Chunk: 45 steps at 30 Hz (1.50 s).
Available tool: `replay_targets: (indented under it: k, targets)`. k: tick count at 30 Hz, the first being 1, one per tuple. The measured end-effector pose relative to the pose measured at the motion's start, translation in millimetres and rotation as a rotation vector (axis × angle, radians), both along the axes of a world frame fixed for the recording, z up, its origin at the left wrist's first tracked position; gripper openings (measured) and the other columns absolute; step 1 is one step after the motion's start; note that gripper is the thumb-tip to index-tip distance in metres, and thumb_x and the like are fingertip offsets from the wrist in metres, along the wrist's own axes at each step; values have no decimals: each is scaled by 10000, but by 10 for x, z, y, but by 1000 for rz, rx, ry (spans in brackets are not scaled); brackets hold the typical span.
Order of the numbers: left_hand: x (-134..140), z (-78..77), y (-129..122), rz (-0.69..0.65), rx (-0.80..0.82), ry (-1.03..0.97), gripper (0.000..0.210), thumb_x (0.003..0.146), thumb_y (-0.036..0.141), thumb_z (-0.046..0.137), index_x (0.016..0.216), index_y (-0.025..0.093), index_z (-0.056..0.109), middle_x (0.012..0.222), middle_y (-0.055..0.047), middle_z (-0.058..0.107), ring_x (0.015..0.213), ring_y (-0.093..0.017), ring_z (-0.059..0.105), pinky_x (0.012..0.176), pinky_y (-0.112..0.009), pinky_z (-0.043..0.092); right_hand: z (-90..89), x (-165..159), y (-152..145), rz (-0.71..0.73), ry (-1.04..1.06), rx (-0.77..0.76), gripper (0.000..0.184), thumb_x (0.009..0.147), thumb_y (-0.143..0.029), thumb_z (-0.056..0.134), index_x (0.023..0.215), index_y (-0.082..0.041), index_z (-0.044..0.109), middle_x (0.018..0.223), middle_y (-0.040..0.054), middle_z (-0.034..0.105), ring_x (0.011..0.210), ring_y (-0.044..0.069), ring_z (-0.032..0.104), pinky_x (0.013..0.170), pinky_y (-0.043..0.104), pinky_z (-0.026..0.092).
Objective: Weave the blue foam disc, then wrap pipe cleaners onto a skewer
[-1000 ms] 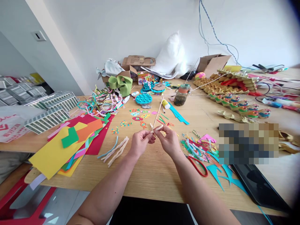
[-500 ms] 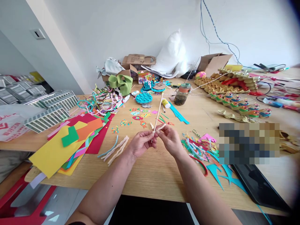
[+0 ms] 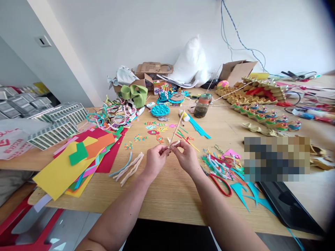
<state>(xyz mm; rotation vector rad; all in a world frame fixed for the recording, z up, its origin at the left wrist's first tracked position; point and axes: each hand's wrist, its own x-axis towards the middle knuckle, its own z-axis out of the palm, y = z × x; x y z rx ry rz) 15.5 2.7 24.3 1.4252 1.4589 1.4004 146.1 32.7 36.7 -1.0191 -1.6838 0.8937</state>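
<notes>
Both hands meet above the middle of the table. My left hand (image 3: 156,159) is closed in a pinch around the lower end of a thin wooden stick (image 3: 178,125), which slants up and away. My right hand (image 3: 187,157) pinches a cream-white pipe cleaner (image 3: 176,143) at the same end of the stick; the fingertips hide how it wraps there. More pipe cleaners, a blue one (image 3: 125,167) and several cream ones (image 3: 132,168), lie left of my hands. Just beyond the hands are paper fish (image 3: 153,132) and thin coloured paper strips (image 3: 187,138).
Coloured foam sheets (image 3: 56,170) are piled at the left. Red-handled scissors (image 3: 222,188) lie by scraps (image 3: 222,164) at the right, near a black tray (image 3: 288,205). Farther back stand a glass jar (image 3: 201,107), a glue bottle (image 3: 185,116), a blue egg-carton piece (image 3: 160,110) and egg trays (image 3: 246,92).
The stick tilts further right, and its upper end has come lower. My hands have drawn closer together at its lower end. The scissors show more beside my right forearm.
</notes>
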Motion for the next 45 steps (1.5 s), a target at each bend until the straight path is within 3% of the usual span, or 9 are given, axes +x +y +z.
replay_targets:
  k: [4, 9, 19, 23, 30, 34, 37, 41, 45]
  targets:
    - [-5, -11, -9, 56, 44, 106, 118, 743, 284, 622, 766, 180, 673, 639, -35, 664, 581, -146, 596, 581, -237, 438, -5, 1, 18, -11, 96, -53, 121, 755, -302, 590, 693, -199, 576, 746, 34, 663, 755, 199, 623, 748, 342, 475]
    - [-9, -66, 4, 68, 23, 105, 124, 742, 301, 626, 759, 184, 665, 648, -37, 666, 585, -148, 600, 583, -242, 443, 9, 10, 18, -35, 58, -52, 129, 750, -293, 580, 671, -192, 576, 716, 36, 654, 721, 194, 609, 719, 328, 455]
    - [-7, 48, 13, -277, -260, -638, 318, 621, 370, 758, 762, 105, 652, 644, -35, 641, 557, -120, 588, 602, -281, 497, 49, -8, -39, -87, -1, -17, 177, 818, -313, 508, 689, -195, 534, 744, 39, 630, 704, 179, 573, 646, 289, 412]
    - [-26, 60, -2, -416, -292, -785, 253, 662, 312, 746, 763, 97, 658, 654, -36, 629, 567, -109, 589, 593, -254, 488, 30, 13, -24, -27, 45, -1, 160, 838, -335, 511, 764, -196, 543, 806, 49, 632, 743, 184, 571, 685, 303, 432]
    - [-92, 57, 3, -581, -396, -931, 176, 687, 230, 732, 775, 93, 667, 631, -22, 610, 521, -89, 579, 556, -226, 483, 9, 51, 2, 201, 223, -33, 158, 850, -352, 535, 819, -196, 531, 833, 49, 607, 789, 181, 569, 738, 316, 451]
    - [-88, 54, 15, -529, -394, -843, 207, 702, 255, 721, 824, 94, 676, 708, -51, 658, 604, -130, 630, 636, -279, 516, -4, 44, -2, 121, 164, 26, 126, 859, -323, 516, 816, -205, 511, 784, 33, 590, 761, 179, 565, 720, 312, 447]
    - [-44, 30, 29, -406, -301, -712, 240, 664, 276, 747, 806, 101, 666, 761, -62, 681, 664, -154, 642, 686, -321, 523, -17, 19, -16, 30, 37, 105, 98, 867, -276, 482, 801, -206, 500, 788, 37, 589, 759, 184, 561, 712, 317, 434]
    - [1, -25, 51, -179, -137, -462, 292, 615, 290, 769, 818, 110, 659, 717, -42, 678, 643, -137, 623, 659, -280, 502, -20, -19, -36, -11, -60, 191, 74, 858, -211, 466, 791, -206, 499, 783, 39, 600, 771, 190, 560, 737, 334, 416]
    - [-6, -64, 49, -81, -16, -174, 206, 678, 291, 704, 784, 120, 660, 663, -33, 660, 598, -130, 599, 597, -241, 471, -8, -37, -46, -15, -93, 174, 88, 847, -205, 477, 766, -210, 512, 749, 35, 612, 746, 194, 561, 714, 331, 414]
